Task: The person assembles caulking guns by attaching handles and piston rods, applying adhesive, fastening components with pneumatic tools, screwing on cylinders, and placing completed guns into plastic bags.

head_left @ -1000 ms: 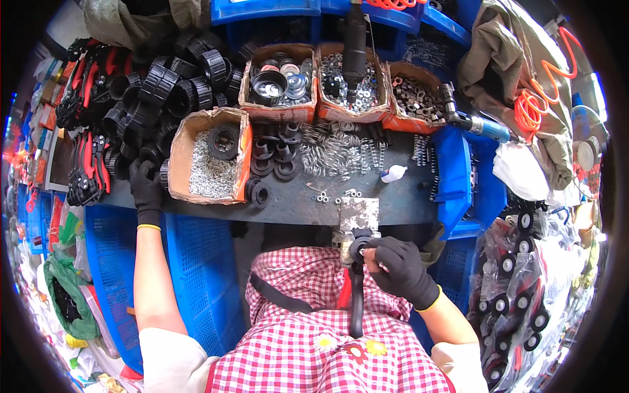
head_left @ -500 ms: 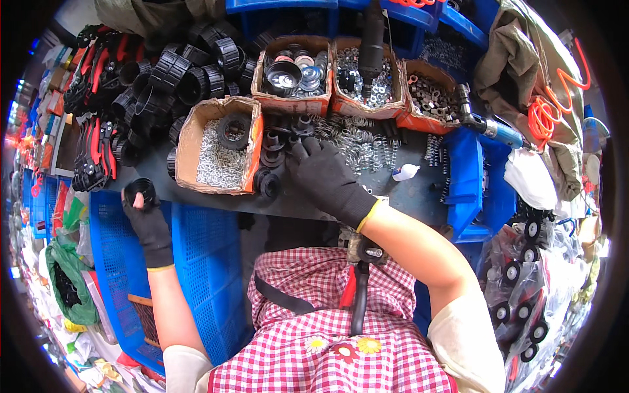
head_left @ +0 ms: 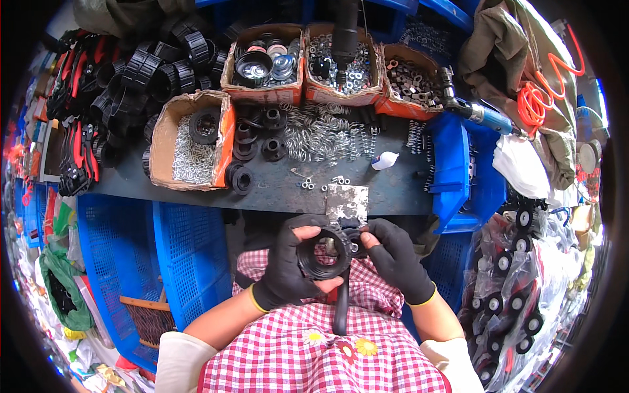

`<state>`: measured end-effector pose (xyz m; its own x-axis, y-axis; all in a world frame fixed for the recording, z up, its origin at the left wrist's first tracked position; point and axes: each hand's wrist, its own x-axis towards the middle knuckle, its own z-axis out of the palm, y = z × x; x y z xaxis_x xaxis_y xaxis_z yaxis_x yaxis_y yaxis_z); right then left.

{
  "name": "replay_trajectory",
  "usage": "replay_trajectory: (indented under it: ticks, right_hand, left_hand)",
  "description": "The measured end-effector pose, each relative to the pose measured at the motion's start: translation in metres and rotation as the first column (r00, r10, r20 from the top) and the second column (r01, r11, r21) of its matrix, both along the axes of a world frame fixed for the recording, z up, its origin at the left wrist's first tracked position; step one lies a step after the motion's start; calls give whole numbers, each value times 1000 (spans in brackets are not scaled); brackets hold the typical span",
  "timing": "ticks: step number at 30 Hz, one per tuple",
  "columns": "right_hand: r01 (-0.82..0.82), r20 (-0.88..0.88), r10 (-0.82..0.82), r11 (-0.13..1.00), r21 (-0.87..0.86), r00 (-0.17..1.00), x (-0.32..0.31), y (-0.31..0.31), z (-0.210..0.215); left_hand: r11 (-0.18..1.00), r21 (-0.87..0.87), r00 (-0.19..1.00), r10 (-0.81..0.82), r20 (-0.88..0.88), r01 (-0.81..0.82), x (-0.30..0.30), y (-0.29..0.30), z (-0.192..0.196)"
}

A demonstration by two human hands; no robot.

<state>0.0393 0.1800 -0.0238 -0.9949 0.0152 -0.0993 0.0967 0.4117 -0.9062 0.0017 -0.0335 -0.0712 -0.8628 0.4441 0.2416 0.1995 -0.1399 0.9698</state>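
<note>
A dark workbench [head_left: 275, 190] crowded with cardboard boxes [head_left: 187, 141] stands between blue plastic crates [head_left: 190, 255] in bright light.

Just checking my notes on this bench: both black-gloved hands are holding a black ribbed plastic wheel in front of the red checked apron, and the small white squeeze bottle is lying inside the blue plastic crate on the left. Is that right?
Not quite. The small white squeeze bottle lies on the dark workbench top near the coil springs, not inside the blue plastic crate, as the head view shows. The rest holds: the left hand and right hand hold the black ribbed plastic wheel in front of the red checked apron.

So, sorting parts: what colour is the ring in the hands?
Black, seen in the head view: ring.
</note>
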Motion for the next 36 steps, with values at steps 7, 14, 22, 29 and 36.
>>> replay_trajectory:
  ticks: [7,14,22,29,36]
  right_hand:
    - [362,-170,-352,932,26,920,-24,24,-25]
    - [483,-414,-373,852,201,830,-79,37,-67]
    - [402,-472,-342,915,29,812,-65,47,-50]
    - [340,-484,-294,940,9,824,-64,41,-38]
    - [337,-318,-376,926,-171,870,-54,34,-24]
  left_hand:
    - [931,-352,899,-73,-433,-94,-14,37,10]
    - [875,-466,899,-91,-428,-133,-13,38,9]
    - [187,-739,665,-337,-667,-647,-91,-44,46]
    - [229,-770,521,-620,-587,-596,-130,-70,29]
    - [361,-758,719,-267,-642,-543,-160,-11,34]
